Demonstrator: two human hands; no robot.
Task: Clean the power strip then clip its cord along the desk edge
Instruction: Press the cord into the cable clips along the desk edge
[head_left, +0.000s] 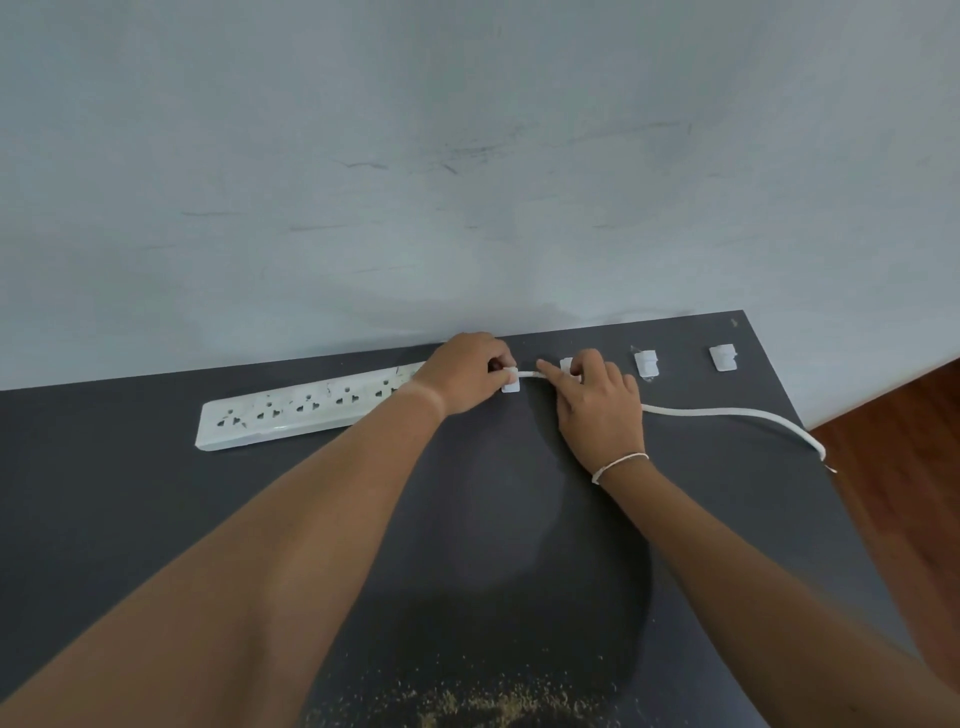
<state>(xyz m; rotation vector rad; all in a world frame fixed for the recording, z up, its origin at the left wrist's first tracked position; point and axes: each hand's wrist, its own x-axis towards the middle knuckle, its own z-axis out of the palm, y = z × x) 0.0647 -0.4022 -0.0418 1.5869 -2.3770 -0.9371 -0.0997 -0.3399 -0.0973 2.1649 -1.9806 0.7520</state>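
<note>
Strip (311, 410): white, flat on the dark desk (156, 493), left of the first clip, its right end hidden under the left hand.
Left hand (462, 374): fingers closed on the first clip, pinching it where the cord enters.
First clip (511, 383): white, on the desk near the wall (467, 156), cord seated in it.
Cord (727, 414): white, runs right from the first clip, passes under the right hand, then curves to the desk's right edge.
Right hand (597, 410): right of the first clip, forefinger stretched along the cord, pressing it down; the other fingers curled, whether they grip anything I cannot tell.
Second clip (566, 365): partly hidden behind the right hand.
Third clip (647, 362): right of that, empty.
Fourth clip (723, 357): farthest right of the first clip, empty.
Crumbs (467, 701): tan specks on the desk's near edge.
</note>
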